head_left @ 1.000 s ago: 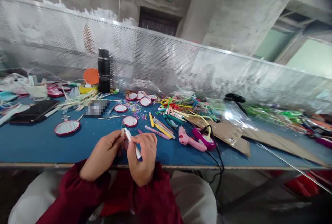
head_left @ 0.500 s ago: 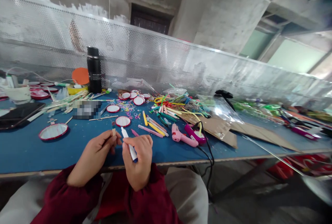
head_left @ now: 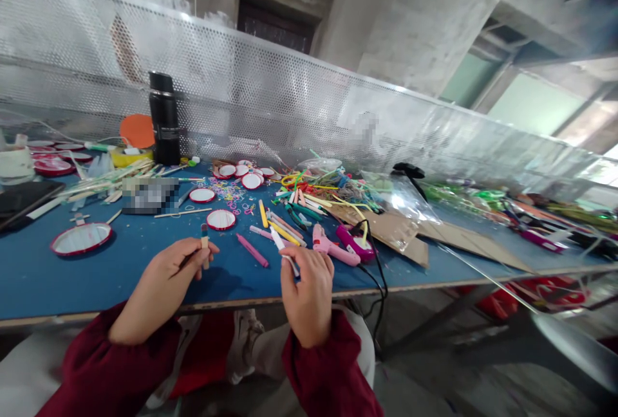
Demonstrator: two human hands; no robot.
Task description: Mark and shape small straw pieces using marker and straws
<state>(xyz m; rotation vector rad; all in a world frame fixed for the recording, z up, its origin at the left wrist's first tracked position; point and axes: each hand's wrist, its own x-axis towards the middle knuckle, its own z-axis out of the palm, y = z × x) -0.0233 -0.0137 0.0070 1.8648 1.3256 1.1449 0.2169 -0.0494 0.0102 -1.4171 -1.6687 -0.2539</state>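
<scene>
Left hand [head_left: 167,280]: pinching a stick [head_left: 205,251] near upright, dark-banded end uppermost, above the worktop [head_left: 128,266] close to its near edge. A low pinch serves best, leaving the bands free of fingertips. 
Pink pen [head_left: 252,250]: lying between the hands, slanted towards the near edge. 
Right hand [head_left: 309,287]: thumb and fingers closed on a white pen [head_left: 279,242], far end among the loose pens [head_left: 263,213]. A light grip, lifted clear, should avoid scattering them. 
Glue gun [head_left: 333,246]: right of that hand; sleeve best kept off its side.
</scene>
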